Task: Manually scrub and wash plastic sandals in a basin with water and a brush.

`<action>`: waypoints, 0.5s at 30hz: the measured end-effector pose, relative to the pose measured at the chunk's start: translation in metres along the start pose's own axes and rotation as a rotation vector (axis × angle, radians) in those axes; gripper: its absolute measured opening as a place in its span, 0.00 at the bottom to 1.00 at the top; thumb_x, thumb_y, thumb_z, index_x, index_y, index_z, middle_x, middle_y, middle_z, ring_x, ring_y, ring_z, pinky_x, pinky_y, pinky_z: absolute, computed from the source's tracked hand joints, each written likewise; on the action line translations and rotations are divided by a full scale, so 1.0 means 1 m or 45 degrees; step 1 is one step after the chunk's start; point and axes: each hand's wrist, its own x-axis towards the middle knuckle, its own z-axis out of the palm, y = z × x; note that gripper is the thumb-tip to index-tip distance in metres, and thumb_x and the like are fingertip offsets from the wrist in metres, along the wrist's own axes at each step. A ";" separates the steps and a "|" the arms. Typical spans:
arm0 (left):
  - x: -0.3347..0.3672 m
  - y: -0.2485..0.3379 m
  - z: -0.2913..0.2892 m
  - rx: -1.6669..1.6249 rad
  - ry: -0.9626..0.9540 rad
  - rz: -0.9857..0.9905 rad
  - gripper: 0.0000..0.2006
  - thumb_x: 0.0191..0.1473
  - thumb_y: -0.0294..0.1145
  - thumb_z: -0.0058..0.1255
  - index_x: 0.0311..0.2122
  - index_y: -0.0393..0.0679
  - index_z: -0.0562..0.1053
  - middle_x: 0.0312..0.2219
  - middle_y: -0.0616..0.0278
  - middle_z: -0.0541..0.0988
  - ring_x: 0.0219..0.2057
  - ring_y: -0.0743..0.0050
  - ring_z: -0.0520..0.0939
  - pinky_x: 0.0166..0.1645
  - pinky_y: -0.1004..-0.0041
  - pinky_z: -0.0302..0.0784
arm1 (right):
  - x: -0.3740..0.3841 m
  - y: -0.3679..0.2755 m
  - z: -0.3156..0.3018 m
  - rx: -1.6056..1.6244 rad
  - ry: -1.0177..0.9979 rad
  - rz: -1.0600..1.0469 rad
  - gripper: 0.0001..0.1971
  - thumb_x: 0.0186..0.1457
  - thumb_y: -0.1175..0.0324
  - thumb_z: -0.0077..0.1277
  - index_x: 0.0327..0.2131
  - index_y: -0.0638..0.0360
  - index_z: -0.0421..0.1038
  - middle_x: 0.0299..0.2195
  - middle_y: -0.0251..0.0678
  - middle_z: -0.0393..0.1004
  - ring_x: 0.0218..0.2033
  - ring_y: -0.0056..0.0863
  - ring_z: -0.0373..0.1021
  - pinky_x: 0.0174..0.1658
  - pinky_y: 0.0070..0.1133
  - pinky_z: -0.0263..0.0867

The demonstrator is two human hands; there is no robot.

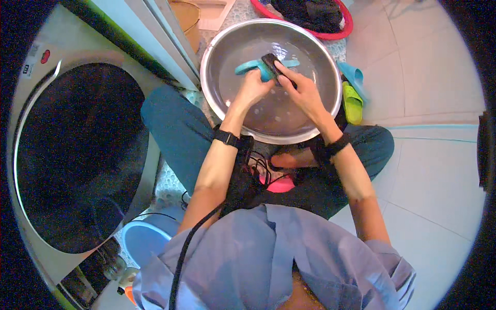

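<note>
A wide metal basin with water in it stands in front of me between my knees. Over it, my left hand is closed on a light blue slipper. My right hand grips a dark brush and presses it against the slipper. The brush's bristles are hidden, and my fingers cover part of the slipper.
Right of the basin lie another blue slipper and a lime-green one. A red tub of dark cloth sits beyond. At left are a front-loading machine and a light blue bucket. A black cable crosses my shirt.
</note>
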 end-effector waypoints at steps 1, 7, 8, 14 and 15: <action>0.000 -0.009 0.004 0.026 0.014 0.060 0.11 0.44 0.28 0.52 0.34 0.34 0.73 0.27 0.51 0.78 0.32 0.64 0.79 0.36 0.67 0.73 | 0.004 -0.015 0.005 -0.011 0.032 -0.035 0.19 0.56 0.55 0.42 0.52 0.36 0.64 0.28 0.47 0.72 0.29 0.44 0.70 0.35 0.32 0.66; 0.000 -0.015 -0.002 0.032 -0.014 0.310 0.14 0.42 0.28 0.53 0.37 0.35 0.73 0.31 0.51 0.79 0.35 0.61 0.79 0.38 0.66 0.73 | 0.030 -0.036 0.005 -0.262 -0.102 -0.106 0.19 0.55 0.54 0.43 0.52 0.34 0.64 0.29 0.45 0.72 0.30 0.43 0.71 0.35 0.31 0.67; 0.000 -0.004 -0.008 -0.015 -0.075 0.171 0.12 0.43 0.30 0.55 0.34 0.36 0.74 0.27 0.55 0.79 0.30 0.67 0.80 0.36 0.69 0.74 | 0.020 -0.018 0.000 -0.174 -0.051 -0.073 0.20 0.55 0.54 0.43 0.52 0.34 0.63 0.29 0.44 0.73 0.30 0.43 0.71 0.36 0.31 0.67; -0.001 -0.004 -0.017 0.034 -0.199 0.131 0.14 0.41 0.37 0.60 0.31 0.37 0.76 0.25 0.58 0.79 0.27 0.75 0.79 0.33 0.73 0.73 | -0.016 0.022 -0.022 -0.101 -0.041 0.161 0.24 0.51 0.52 0.49 0.53 0.36 0.62 0.38 0.44 0.73 0.38 0.42 0.70 0.42 0.30 0.65; -0.001 -0.003 -0.017 0.005 -0.215 0.158 0.15 0.40 0.38 0.60 0.31 0.37 0.76 0.25 0.58 0.79 0.27 0.75 0.79 0.33 0.73 0.73 | -0.010 0.014 -0.024 -0.102 -0.029 0.154 0.25 0.50 0.52 0.50 0.53 0.36 0.62 0.40 0.44 0.72 0.40 0.42 0.70 0.44 0.29 0.65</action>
